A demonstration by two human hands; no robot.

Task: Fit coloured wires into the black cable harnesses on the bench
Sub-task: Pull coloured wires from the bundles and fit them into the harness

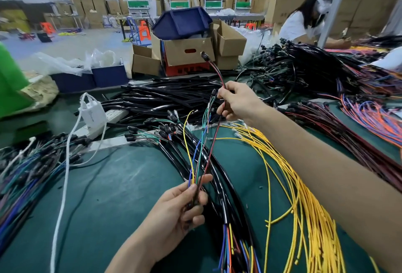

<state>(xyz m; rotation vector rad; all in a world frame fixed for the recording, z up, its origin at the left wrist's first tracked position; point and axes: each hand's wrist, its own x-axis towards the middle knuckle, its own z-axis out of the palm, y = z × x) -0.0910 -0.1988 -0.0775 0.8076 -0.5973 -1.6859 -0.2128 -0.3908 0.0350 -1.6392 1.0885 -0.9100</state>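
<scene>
My left hand [182, 205] grips the end of a black harness sleeve, from which a fan of coloured wires [199, 153] rises: yellow, blue, green and dark red. Higher up, my right hand [236, 101] pinches the dark red wire and holds it raised; its black connector [204, 55] sticks up above the hand. Finished black harnesses [219, 185] with coloured wire ends run under my left hand across the green bench [121, 188]. A bundle of loose yellow wires [304, 196] lies beneath my right forearm.
Black tubing [165, 96] is heaped mid-bench. A white power strip with charger [93, 116] and white cable lie at left. Wire bundles lie at left [26, 168] and right [359, 107]. Cardboard boxes [187, 51] and a blue bin stand behind. A person [309, 16] works at the far right.
</scene>
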